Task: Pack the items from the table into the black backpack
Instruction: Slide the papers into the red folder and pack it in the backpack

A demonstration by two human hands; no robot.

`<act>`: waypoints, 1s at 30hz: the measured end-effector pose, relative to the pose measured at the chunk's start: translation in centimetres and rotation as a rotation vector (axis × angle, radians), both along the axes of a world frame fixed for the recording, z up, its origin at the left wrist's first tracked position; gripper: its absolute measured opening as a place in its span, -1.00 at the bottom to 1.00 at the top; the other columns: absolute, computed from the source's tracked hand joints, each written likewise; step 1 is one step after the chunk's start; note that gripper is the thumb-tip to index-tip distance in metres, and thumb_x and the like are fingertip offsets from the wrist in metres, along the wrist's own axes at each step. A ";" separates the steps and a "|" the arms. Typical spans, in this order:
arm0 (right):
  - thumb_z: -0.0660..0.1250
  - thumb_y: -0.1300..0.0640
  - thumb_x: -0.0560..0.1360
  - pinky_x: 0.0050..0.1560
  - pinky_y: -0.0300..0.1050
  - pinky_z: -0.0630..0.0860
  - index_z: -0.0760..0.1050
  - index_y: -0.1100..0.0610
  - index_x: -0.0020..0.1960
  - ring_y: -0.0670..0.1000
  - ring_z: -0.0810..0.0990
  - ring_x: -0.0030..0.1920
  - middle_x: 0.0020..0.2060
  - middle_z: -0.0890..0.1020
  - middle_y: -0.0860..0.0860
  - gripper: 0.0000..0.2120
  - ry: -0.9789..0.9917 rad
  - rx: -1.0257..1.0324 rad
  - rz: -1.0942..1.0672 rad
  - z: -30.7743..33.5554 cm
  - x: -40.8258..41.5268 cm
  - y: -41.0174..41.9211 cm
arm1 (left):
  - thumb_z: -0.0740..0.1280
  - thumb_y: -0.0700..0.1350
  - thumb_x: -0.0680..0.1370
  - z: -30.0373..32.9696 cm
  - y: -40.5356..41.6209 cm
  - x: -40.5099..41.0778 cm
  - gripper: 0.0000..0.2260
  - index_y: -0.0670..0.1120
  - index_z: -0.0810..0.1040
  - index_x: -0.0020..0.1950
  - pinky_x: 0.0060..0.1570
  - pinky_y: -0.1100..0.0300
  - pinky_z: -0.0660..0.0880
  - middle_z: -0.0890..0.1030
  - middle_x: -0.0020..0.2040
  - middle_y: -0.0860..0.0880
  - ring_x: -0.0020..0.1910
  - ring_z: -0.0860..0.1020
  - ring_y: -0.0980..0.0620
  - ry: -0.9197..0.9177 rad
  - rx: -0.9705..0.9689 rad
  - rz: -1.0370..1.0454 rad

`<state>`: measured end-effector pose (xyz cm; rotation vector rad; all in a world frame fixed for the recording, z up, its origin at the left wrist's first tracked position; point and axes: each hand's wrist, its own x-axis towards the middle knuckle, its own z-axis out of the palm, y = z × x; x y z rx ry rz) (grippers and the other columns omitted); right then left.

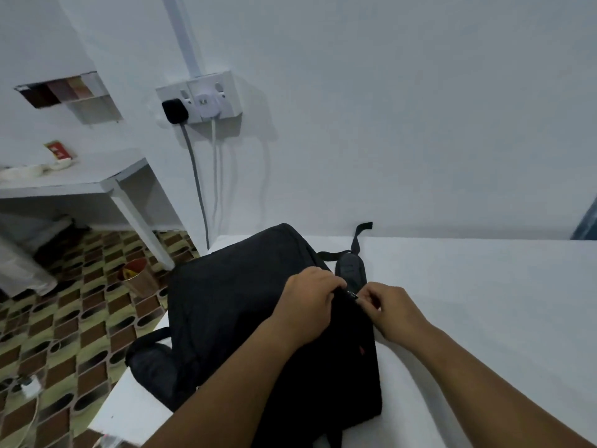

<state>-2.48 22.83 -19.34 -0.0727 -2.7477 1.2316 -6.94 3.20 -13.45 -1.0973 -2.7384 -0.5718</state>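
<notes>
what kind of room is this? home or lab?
Probably a home, a small room. Clues: patterned brown and yellow floor tiles, a wall socket with plugs and trailing cables, a white wall shelf with small clutter. The black backpack lies on a white table.

White table (468, 302) (seemingly cloth-covered), black backpack (239, 302) flat on it.
</notes>
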 end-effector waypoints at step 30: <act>0.20 0.36 0.39 -0.28 -0.08 0.46 0.56 0.03 -0.06 0.01 0.62 -0.17 -0.17 0.66 -0.04 -0.70 -0.041 0.282 -0.646 0.9 15.6 -12.4 | 0.26 -0.02 0.63 -0.4 3.7 -1.6 -0.81 0.17 0.62 -0.12 0.01 0.01 0.25 0.64 -0.08 0.23 0.11 0.54 0.08 -0.080 -0.239 -0.538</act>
